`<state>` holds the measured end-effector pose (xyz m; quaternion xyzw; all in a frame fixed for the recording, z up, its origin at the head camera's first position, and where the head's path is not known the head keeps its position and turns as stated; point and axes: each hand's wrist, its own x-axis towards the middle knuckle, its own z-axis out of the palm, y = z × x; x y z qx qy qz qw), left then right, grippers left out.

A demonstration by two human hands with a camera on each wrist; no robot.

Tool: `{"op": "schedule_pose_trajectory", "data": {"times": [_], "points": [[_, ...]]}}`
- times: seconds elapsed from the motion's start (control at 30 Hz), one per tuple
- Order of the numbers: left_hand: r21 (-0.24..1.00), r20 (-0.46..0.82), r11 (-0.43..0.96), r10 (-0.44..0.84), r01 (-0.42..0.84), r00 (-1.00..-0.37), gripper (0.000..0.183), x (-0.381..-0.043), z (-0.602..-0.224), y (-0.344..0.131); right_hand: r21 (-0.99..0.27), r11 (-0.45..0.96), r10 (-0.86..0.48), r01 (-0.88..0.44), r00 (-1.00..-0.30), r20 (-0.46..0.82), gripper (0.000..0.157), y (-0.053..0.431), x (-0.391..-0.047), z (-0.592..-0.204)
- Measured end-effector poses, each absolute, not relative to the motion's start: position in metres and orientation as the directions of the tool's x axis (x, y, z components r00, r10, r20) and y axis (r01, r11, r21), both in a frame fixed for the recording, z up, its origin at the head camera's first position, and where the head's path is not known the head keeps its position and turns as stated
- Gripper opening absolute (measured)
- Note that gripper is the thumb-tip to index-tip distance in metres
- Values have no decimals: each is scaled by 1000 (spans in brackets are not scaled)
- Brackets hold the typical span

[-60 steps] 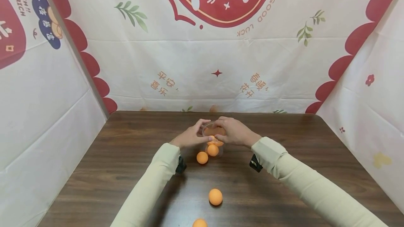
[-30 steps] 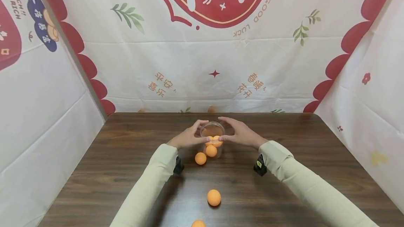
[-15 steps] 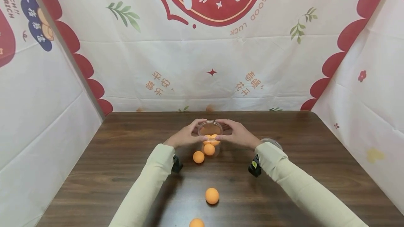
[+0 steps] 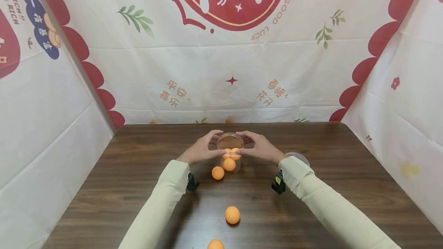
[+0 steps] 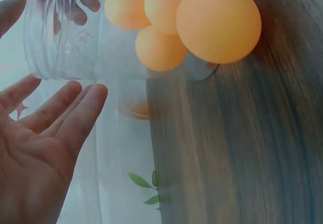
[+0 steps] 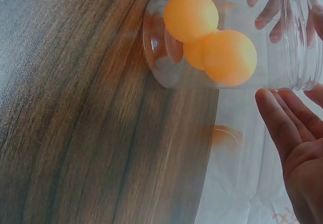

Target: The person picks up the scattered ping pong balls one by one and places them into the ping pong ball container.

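Observation:
A clear plastic jar (image 4: 230, 138) stands uncovered near the back of the table, its mouth upward. Three orange ping-pong balls (image 6: 230, 58) lie in its lower part. My left hand (image 4: 202, 149) holds the jar near its rim from the left, thumb in front and fingers behind. From the right, my right hand (image 4: 260, 148) holds the same rim area in the same way. In the left wrist view, the left fingertips (image 5: 96, 94) are right at the jar wall. Another orange ball (image 4: 217, 173) sits on the table just outside the jar, at its front left.
Nearer the front of the brown wooden table (image 4: 121, 187), two more orange balls lie: one ball (image 4: 232, 215) in the middle and one ball (image 4: 216, 244) cut by the lower edge. A clear round lid (image 4: 300, 157) shows past the right sleeve. Patterned white cloth (image 4: 221, 64) encloses the table.
My right hand has moved off the jar's mouth, opened beside it, then come in against its right side. The lid has come into view past the sleeve. The balls stay put.

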<state>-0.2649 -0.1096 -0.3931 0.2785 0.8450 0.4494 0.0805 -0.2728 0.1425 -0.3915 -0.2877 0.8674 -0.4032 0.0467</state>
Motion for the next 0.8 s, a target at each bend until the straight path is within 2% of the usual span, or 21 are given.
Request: {"op": "schedule_pose_trajectory", "data": {"times": [0.27,0.47,0.8], "points": [[722,243,477,504,502,-829,54,-261,-390,-120,-730,498,-543,-468,-825,158,64,144,-277,-394],[659,246,521,533,543,-810,43,-256,-392,-124,-726,495,-550,-477,-819,164,64,143,-276,-393],[622,229,536,574,572,-786,39,-248,-405,-126,-717,509,-545,-476,-823,160,66,143,-279,-395]]}}
